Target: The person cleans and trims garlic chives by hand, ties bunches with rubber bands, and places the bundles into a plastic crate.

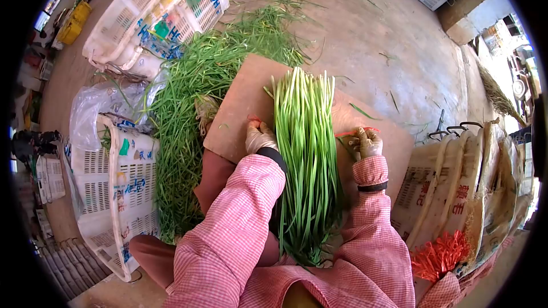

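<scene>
Right hand (368, 143) seemingly curled on red tie (346, 133)

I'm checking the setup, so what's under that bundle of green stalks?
The brown board lies under the upper part of the green bundle, showing on both sides. Red strip shows at the left hand and the right hand; whether it joins underneath is covered.

The stalks (305, 154) look smooth and glossy, the board (242, 102) matt wood, the sleeves (234, 211) cloth, the crates (136, 162) plastic.
</scene>
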Demonstrator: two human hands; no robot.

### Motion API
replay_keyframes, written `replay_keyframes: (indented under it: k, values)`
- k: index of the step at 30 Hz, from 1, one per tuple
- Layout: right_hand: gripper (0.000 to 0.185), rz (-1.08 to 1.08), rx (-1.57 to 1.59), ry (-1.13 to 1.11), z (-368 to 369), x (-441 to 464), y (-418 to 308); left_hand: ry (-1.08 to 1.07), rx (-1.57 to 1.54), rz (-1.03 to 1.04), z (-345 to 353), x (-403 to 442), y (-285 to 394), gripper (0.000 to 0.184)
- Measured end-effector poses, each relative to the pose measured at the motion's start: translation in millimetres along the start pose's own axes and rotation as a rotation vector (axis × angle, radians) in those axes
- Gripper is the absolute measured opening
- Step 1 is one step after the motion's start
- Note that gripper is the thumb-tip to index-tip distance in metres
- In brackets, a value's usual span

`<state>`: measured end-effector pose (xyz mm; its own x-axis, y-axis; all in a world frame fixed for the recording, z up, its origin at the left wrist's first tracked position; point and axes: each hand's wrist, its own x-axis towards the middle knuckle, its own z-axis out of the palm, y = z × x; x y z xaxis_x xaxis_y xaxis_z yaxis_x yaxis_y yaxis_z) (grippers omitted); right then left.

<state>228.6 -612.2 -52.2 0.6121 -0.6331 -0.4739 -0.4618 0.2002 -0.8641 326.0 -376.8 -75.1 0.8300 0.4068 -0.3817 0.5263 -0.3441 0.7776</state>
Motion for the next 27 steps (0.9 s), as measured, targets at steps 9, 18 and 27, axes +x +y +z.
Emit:
replay_keyframes:
  k: [9,18,27]
  values:
    - [0.020,-0.103,0.244,-0.294,26.0,-48.2,-49.3,0.087,-0.069,0.069,-6.8,-22.9,19.2,0.021]
    - [0.016,-0.163,0.123,-0.429,43.8,-50.7,-57.9,0.026,0.229,0.109,-20.0,-16.5,31.3,0.019]
    - [0.015,-0.445,-0.104,-0.731,36.2,-74.0,-99.2,-0.250,-1.502,-0.532,-5.3,-36.7,1.0,0.012]
